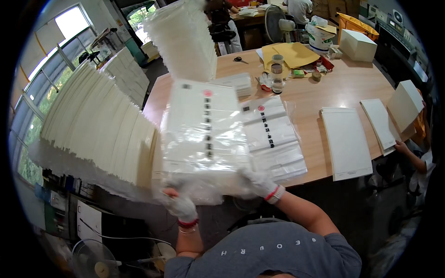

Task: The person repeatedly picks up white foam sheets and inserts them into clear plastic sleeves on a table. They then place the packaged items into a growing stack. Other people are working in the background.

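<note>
My left hand (181, 207), in a white glove with a red cuff, is closed at the near left corner of a clear plastic bag (199, 129) with white, printed contents. At its near right corner my right hand (258, 183), gloved the same way, grips the bag; motion smears its fingers. The bag is tilted above the near table edge, its loose plastic hanging between my hands. Just right of it lies a similar printed bag (273, 139), flat on the table. Whether the bag holds one sheet or several I cannot tell.
Tall stacks of white sheets (102, 125) and white packets (183, 41) stand left and behind. The wooden table (306, 92) carries tape rolls (276, 76), scissors (241, 60), brown envelopes (294, 54) and white paper stacks (347, 143). A co-worker's hand (402, 147) touches another stack at right.
</note>
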Motion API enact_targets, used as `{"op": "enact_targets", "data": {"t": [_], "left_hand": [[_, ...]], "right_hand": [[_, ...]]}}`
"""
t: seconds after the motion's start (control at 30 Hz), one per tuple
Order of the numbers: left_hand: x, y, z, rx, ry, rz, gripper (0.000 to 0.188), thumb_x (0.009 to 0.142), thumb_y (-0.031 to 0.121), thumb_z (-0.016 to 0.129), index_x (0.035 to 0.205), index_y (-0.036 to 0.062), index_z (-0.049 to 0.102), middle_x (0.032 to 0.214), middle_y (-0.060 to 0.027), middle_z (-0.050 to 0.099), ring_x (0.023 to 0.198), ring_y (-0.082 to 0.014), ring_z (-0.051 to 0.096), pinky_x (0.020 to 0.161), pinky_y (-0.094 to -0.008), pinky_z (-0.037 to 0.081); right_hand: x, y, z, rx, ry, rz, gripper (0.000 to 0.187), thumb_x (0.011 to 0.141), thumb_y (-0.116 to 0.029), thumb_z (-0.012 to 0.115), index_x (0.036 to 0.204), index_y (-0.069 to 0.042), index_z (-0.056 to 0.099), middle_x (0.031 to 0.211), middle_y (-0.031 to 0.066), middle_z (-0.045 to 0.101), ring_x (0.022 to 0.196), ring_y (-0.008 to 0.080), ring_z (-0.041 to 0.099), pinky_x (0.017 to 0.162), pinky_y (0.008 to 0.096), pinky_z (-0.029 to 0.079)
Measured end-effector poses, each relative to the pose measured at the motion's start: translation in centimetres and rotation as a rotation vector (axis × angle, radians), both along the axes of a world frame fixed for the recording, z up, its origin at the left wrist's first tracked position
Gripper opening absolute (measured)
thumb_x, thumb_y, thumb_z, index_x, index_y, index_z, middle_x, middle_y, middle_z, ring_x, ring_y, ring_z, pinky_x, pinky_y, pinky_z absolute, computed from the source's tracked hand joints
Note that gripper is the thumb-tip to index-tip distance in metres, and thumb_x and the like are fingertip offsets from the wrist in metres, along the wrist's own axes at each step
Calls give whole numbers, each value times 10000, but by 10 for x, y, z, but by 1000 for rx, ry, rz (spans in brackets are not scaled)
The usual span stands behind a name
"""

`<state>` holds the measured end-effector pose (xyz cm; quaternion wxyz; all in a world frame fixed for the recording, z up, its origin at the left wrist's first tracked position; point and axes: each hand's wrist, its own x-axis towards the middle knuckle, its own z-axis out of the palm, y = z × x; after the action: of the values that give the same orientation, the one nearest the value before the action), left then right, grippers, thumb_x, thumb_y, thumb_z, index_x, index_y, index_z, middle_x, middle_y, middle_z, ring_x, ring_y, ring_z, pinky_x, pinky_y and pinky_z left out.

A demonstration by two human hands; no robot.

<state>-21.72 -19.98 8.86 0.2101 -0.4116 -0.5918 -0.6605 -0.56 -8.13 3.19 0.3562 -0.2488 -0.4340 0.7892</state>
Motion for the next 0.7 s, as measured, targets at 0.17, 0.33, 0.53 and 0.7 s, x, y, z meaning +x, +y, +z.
{"op": "enact_targets", "data": {"t": [0.17, 0.33, 0.53, 0.7], "left_hand": [[-146, -3, -60, 58, -613, -38, 121, 834, 156, 463, 851, 47, 513, 891, -39, 541, 778, -150, 504, 701, -284, 407], [-172, -46, -103, 102, -988, -166, 189, 858, 204, 480, 947, 46, 534, 930, -47, 540, 834, -180, 520, 764, -333, 441], [-2, -63, -258, -1098, -217, -292, 220, 804, 163, 501, 956, 38, 599, 930, -116, 615, 833, -224, 577, 750, -364, 452], [165, 84, -111, -813, 442, -780, 262, 690, 103, 593, 946, 55, 561, 917, -102, 575, 819, -306, 564, 704, -390, 462]], "right_hand": [[-89, -31, 39, -69, -164, 412, 289, 871, -320, 545, 979, -52, 557, 706, 16, 532, 572, 98, 538, 516, 246, 462], [-83, -40, 5, 103, -220, 286, 338, 896, -305, 503, 1103, -38, 485, 782, 48, 562, 620, 114, 559, 569, 258, 486], [48, -43, -54, -211, -370, 186, 339, 910, -228, 482, 1173, -17, 446, 900, 104, 583, 715, 150, 592, 655, 284, 514], [139, -52, -59, -331, -498, -186, 316, 904, -204, 485, 1154, -13, 453, 863, 86, 569, 678, 119, 568, 600, 252, 491]]}}
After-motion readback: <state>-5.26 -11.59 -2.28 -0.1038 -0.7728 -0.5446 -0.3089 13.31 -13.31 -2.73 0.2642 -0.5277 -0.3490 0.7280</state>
